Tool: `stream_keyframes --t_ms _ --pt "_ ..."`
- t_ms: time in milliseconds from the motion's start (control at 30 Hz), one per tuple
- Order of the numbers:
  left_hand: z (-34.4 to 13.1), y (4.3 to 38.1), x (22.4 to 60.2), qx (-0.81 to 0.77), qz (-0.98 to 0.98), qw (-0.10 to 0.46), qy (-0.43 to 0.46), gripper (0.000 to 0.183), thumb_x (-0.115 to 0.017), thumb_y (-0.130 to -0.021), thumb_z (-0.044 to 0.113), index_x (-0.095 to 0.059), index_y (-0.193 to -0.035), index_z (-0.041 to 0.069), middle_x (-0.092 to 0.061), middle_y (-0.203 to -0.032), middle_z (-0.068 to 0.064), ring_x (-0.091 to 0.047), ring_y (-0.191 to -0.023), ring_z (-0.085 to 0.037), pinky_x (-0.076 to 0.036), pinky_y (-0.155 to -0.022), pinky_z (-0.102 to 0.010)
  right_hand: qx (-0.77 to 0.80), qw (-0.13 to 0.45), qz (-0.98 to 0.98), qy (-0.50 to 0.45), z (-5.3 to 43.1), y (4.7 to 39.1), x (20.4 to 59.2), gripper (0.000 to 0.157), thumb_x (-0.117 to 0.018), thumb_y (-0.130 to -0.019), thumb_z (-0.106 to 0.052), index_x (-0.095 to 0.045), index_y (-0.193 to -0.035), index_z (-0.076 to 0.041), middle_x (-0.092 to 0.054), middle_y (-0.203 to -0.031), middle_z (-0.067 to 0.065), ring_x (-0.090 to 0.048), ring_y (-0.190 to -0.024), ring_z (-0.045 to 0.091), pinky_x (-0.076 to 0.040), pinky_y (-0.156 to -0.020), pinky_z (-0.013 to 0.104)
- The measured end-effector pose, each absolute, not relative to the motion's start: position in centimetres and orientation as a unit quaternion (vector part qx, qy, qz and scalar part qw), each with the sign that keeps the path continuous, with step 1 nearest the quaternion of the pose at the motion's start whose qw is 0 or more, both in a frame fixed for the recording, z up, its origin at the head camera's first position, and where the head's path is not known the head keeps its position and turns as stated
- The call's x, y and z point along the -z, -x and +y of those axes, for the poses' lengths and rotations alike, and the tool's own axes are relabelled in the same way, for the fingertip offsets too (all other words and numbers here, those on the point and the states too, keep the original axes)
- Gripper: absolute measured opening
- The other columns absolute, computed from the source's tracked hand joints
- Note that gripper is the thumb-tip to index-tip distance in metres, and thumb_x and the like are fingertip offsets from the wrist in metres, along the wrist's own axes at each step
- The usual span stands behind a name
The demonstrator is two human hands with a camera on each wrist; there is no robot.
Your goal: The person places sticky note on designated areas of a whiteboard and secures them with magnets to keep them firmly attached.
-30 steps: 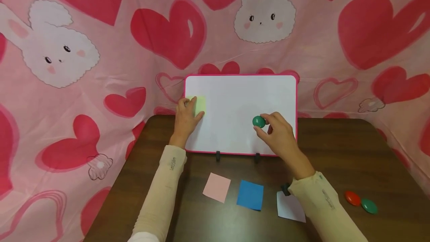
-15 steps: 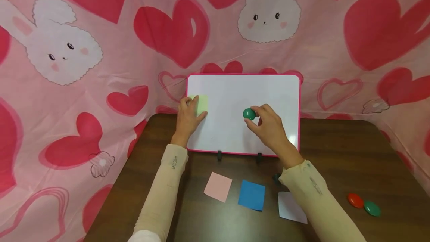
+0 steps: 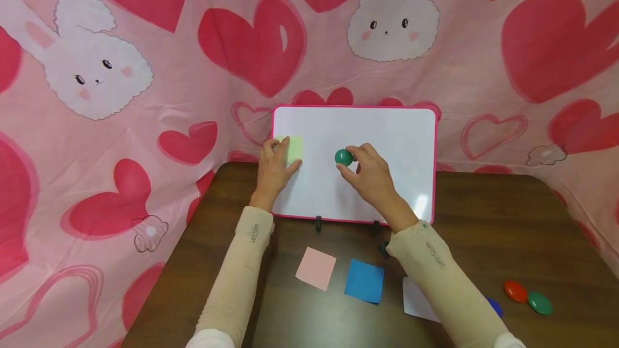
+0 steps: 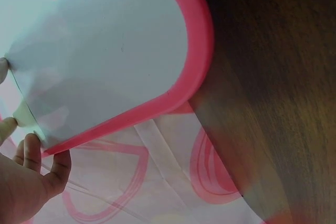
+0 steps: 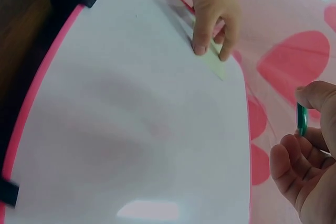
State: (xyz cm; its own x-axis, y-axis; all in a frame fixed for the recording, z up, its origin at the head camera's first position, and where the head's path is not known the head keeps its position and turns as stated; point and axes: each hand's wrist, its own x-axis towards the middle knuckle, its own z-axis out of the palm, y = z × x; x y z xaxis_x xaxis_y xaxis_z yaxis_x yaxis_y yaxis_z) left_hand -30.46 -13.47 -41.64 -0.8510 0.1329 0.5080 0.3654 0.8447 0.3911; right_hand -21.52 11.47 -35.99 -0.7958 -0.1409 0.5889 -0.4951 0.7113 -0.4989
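Right hand (image 3: 373, 176) moved its glossy round disc (image 3: 343, 157) toward pale-green paper (image 3: 296, 147).

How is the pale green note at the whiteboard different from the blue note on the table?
Color: the pale green note is light, while the blue note is much deeper. Pose: the pale green note is up against the whiteboard; the blue note lies on the table. Contact: the left hand touches and partly covers the pale green note, while no hand touches the blue note. Both look like paper notes.
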Motion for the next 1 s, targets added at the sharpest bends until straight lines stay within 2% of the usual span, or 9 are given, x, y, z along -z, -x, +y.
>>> stream_keyframes --t_ms 333,533,1000 --pt "-13.4 30.4 41.3 0.243 -0.938 0.213 0.124 0.075 -0.081 -0.087 0.035 -0.047 -0.15 0.012 -0.037 -0.138 -0.019 -0.041 -0.122 -0.036 -0.044 -0.1 -0.048 -0.318 0.252 -0.894 -0.191 8.0 23.2 35.7 0.048 -0.083 -0.086 -0.019 -0.066 -0.126 0.001 -0.059 -0.104 0.013 -0.057 -0.078 0.022 -0.056 -0.069 0.034" --pt "-13.4 30.4 41.2 0.244 -0.939 0.211 0.122 0.075 -0.08 -0.087 0.036 -0.047 -0.15 0.013 -0.036 -0.139 -0.019 -0.04 -0.122 -0.036 -0.044 -0.099 -0.049 -0.294 0.252 -0.899 -0.202 5.9 25.2 35.6 0.046 -0.078 -0.09 -0.022 -0.065 -0.126 0.003 -0.059 -0.105 0.014 -0.06 -0.088 0.023 -0.056 -0.08 0.035" --pt "-13.4 30.4 41.5 0.266 -0.926 0.233 0.131 0.069 -0.081 -0.087 0.031 -0.052 -0.146 0.011 -0.039 -0.135 -0.021 -0.043 -0.119 -0.039 -0.044 -0.094 -0.051 -0.255 0.19 -0.93 -0.185 2.5 28.5 36.2 0.046 -0.072 -0.095 -0.029 -0.063 -0.129 0.001 -0.059 -0.111 0.014 -0.062 -0.094 0.023 -0.054 -0.087 0.035"
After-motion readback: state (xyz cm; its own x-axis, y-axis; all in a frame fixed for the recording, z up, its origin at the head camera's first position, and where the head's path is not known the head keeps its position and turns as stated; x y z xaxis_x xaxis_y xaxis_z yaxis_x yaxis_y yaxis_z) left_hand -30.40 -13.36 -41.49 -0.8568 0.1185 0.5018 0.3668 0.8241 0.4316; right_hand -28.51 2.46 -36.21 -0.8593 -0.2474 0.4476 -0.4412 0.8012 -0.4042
